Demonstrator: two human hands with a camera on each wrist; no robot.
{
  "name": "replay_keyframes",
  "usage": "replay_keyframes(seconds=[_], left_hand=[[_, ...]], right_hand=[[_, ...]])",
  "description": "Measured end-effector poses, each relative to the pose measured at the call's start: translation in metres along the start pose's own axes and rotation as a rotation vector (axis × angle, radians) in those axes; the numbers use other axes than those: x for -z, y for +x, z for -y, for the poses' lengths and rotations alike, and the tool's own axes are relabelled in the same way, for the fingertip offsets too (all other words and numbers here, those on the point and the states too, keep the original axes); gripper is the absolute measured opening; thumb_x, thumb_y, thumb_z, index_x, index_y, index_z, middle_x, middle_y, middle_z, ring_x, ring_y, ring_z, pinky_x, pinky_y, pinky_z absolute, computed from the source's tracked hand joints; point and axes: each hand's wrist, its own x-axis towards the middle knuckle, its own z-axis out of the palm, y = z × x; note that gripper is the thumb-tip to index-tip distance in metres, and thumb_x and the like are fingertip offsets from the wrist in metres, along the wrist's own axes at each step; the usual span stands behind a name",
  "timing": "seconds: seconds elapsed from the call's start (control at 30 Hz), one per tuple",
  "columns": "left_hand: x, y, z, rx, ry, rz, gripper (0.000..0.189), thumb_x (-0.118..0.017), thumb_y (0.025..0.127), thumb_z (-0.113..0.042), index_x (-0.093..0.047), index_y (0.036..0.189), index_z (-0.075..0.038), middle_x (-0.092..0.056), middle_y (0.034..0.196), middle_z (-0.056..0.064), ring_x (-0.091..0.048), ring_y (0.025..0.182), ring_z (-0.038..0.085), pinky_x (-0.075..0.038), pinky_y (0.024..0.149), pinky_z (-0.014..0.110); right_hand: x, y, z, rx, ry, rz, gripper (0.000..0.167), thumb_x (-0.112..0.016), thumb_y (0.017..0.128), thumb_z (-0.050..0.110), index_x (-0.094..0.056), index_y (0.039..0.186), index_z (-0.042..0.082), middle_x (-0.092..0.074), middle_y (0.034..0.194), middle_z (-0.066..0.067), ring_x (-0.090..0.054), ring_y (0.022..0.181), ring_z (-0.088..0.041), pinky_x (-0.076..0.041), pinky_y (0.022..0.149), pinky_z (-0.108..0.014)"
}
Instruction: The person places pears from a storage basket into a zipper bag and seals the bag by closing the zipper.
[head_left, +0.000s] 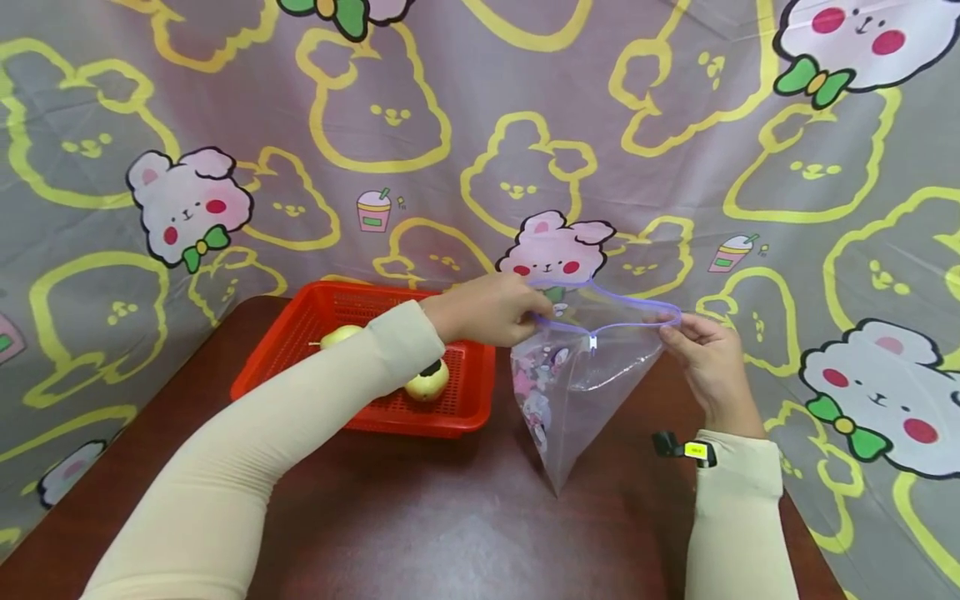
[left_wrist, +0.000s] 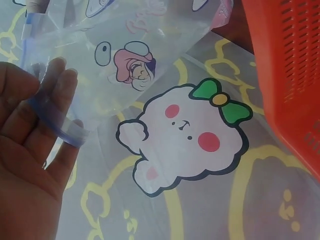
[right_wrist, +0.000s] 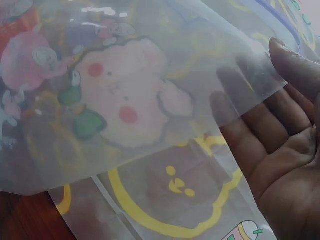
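Observation:
A clear zip bag (head_left: 592, 408) with cartoon prints and a purple zip edge hangs mouth up, its lower corner pointing down. The mouth is spread apart, and a white slider (head_left: 592, 342) sits on the near edge. My left hand (head_left: 498, 308) pinches the left side of the mouth; in the left wrist view, fingers (left_wrist: 62, 95) show behind the plastic. At the other end, my right hand (head_left: 705, 358) grips the rim between thumb and fingers. Through the film in the right wrist view, some fingertips look blurred. No contents are visible inside the bag.
Left of the bag, a red plastic basket (head_left: 480, 408) stands on the dark brown table (head_left: 465, 533). Yellow pears (head_left: 427, 385) lie in it, partly hidden by my left arm. A patterned cloth (head_left: 420, 83) hangs behind the table and around its sides.

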Motion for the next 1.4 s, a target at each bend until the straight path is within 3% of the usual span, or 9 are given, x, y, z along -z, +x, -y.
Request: replay_keyframes(seconds=[0.23,0.4,0.7,0.9,1.27,1.4], left_hand=[[-0.002,-0.007,0.002,0.005,0.038,-0.013,0.019,-0.057,0.088,-0.011,-0.074,0.094,-0.015,-0.051,0.064,-0.005,-0.045,0.058,0.01,-0.038,0.054,0.024],[-0.002,-0.013,0.0,0.014,0.106,-0.052,0.023,-0.058,0.088,-0.011,-0.075,0.103,-0.015,-0.061,0.076,-0.003,-0.049,0.066,0.012,-0.042,0.059,0.024],[-0.003,-0.019,-0.004,0.021,0.101,-0.138,0.029,-0.054,0.088,-0.003,-0.074,0.107,-0.014,-0.071,0.101,-0.003,-0.061,0.084,0.008,-0.049,0.075,0.021],[0.0,-0.024,-0.002,0.034,0.074,-0.163,0.03,-0.054,0.089,-0.001,-0.072,0.111,-0.011,-0.071,0.101,-0.001,-0.059,0.078,0.009,-0.048,0.074,0.021],[0.013,-0.038,0.007,0.077,0.074,-0.175,0.032,-0.051,0.088,0.001,-0.071,0.111,-0.008,-0.07,0.1,0.0,-0.061,0.084,0.011,-0.05,0.078,0.026],[0.014,-0.047,0.011,0.125,0.091,-0.151,0.032,-0.053,0.09,-0.002,-0.071,0.115,-0.01,-0.07,0.104,0.0,-0.063,0.092,0.013,-0.05,0.082,0.027]], right_hand=[[-0.013,-0.006,-0.009,0.046,-0.058,-0.199,0.012,-0.064,0.084,-0.017,-0.07,0.094,-0.015,-0.073,0.087,-0.014,-0.071,0.081,-0.018,-0.055,0.068,-0.025],[-0.021,-0.006,-0.013,0.07,-0.083,-0.32,0.007,-0.069,0.079,-0.017,-0.071,0.085,-0.015,-0.071,0.075,-0.013,-0.069,0.065,-0.015,-0.054,0.06,-0.023],[-0.024,-0.002,-0.017,0.093,-0.098,-0.223,0.01,-0.067,0.081,-0.018,-0.07,0.089,-0.016,-0.072,0.078,-0.013,-0.072,0.072,-0.018,-0.055,0.07,-0.025],[-0.026,0.0,-0.014,0.086,-0.127,-0.226,0.008,-0.07,0.08,-0.017,-0.071,0.087,-0.015,-0.072,0.077,-0.011,-0.07,0.072,-0.015,-0.054,0.07,-0.023],[-0.027,-0.002,-0.009,0.088,-0.135,-0.258,0.008,-0.068,0.078,-0.02,-0.069,0.086,-0.018,-0.072,0.075,-0.011,-0.069,0.069,-0.015,-0.054,0.066,-0.023],[-0.028,-0.002,-0.01,0.094,-0.15,-0.257,0.008,-0.069,0.078,-0.02,-0.069,0.086,-0.019,-0.071,0.075,-0.011,-0.068,0.067,-0.014,-0.053,0.064,-0.022]])
